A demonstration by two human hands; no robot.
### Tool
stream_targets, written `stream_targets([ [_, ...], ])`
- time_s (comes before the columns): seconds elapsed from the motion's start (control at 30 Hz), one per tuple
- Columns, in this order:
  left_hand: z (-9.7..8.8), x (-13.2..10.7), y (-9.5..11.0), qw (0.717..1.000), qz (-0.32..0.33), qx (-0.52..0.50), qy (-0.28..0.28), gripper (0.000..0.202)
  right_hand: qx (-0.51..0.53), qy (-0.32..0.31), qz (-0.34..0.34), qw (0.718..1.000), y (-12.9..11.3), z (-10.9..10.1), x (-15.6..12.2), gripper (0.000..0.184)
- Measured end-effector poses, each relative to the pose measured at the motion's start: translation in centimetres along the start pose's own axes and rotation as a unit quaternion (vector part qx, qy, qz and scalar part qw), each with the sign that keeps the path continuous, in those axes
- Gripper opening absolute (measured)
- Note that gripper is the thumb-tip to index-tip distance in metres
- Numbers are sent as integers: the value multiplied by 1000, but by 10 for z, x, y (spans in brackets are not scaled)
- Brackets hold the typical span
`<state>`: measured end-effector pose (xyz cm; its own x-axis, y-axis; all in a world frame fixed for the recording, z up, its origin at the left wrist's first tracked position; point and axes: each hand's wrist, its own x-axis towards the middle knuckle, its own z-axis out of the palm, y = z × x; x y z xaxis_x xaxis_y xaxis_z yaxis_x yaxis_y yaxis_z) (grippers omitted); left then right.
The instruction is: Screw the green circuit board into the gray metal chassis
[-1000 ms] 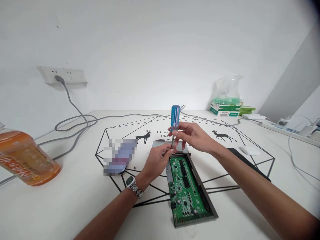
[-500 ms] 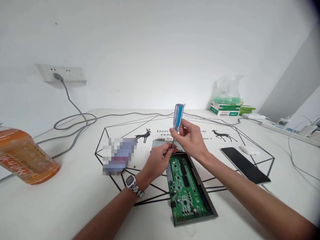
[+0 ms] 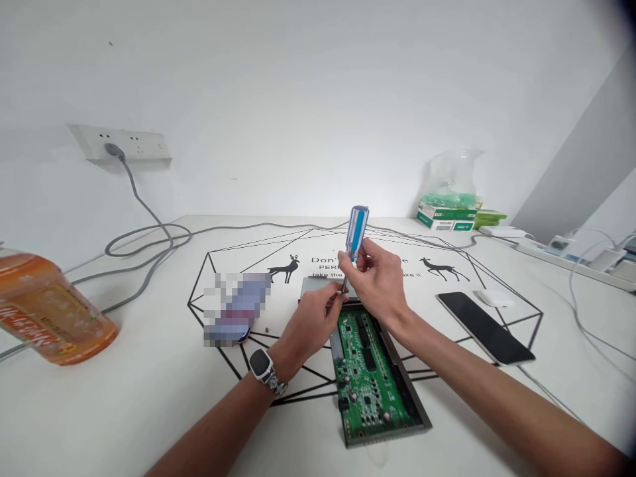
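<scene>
My right hand grips a screwdriver with a blue and clear handle, held nearly upright, its tip at the far corner of a green circuit board. The board lies in an open grey metal case on the white table. My left hand, with a watch on the wrist, pinches the screwdriver's shaft near the tip at the board's far left corner. A grey metal cover lies flat just beyond the case.
A black phone and a white mouse lie to the right. An orange drink bottle lies at the far left. Grey cables run from a wall socket. Boxes and a plastic bag stand at the back right; a small screw lies left of the board.
My right hand has shifted its grip up onto the handle and tilted the screwdriver slightly to the right. My left hand stays at the shaft near the board's corner.
</scene>
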<state>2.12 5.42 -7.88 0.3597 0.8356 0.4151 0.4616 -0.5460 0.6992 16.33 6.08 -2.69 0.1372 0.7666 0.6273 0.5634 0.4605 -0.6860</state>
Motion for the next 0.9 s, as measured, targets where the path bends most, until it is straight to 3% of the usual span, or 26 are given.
stream_targets([
  [0.07,0,0,-1,1000,0,-3,-5,24,32,-30,8,999,1,-2,2,39],
  [0.23,-2,0,-5,999,-4,-40,-13,22,128,-239,-22,962,5,-20,18,24],
  [0.3,-3,0,-5,999,0,-38,-21,22,127,-280,-37,951,8,-26,24,23],
  [0.43,-8,1,-4,999,9,-8,-32,20,117,-272,-44,954,11,-30,29,26],
  [0.57,-12,2,-11,993,51,86,-60,16,126,-263,-45,956,12,-27,25,25],
  [0.77,-8,5,-22,978,71,176,-89,24,140,-221,-38,964,10,-19,17,26],
  [0.9,-11,7,-21,976,73,178,-105,28,185,-259,-15,948,9,-19,12,25],
])
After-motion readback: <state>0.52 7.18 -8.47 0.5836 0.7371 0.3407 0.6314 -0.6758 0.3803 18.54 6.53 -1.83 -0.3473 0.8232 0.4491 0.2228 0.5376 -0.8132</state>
